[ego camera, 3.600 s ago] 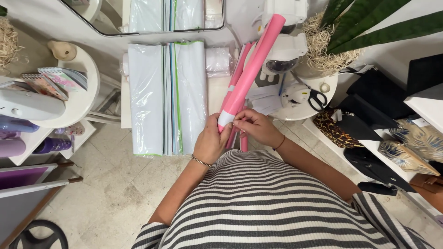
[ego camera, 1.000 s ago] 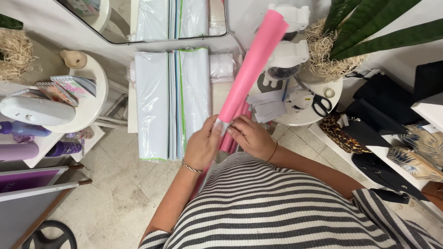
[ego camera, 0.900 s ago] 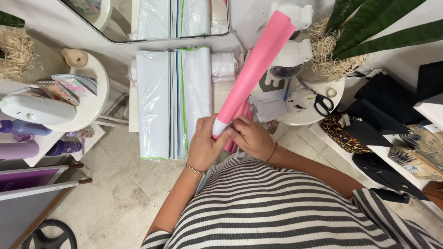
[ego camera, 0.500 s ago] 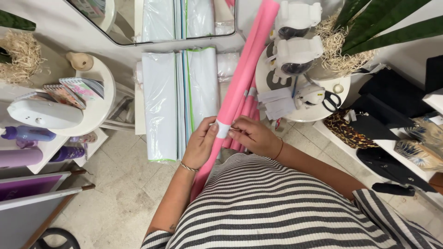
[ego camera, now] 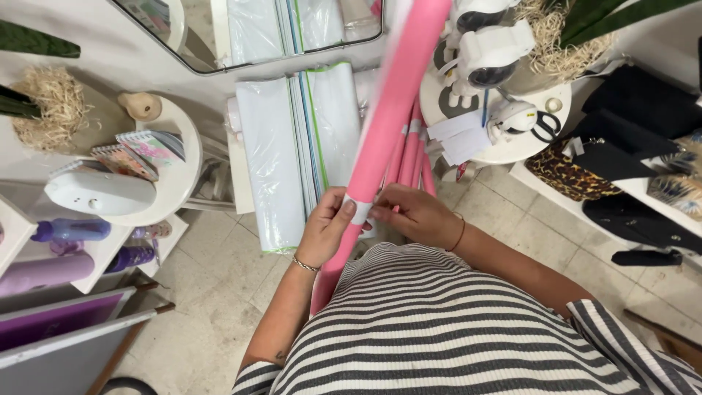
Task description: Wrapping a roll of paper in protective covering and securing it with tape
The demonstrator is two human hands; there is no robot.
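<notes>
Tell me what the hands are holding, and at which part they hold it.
Both hands hold the pink roll at its white paper band: the left hand wraps the roll there, and the right hand has its fingertips at the band's edge.

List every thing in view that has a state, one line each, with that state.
pink roll: rolled up, tilted, held in both hands
white band: wrapped around the pink roll
left hand: gripping the roll at the band
right hand: fingertips on the band
other pink rolls: standing behind the held one
clear rolls: rolled, stacked side by side
scissors: lying on the round table, blades hidden
</notes>
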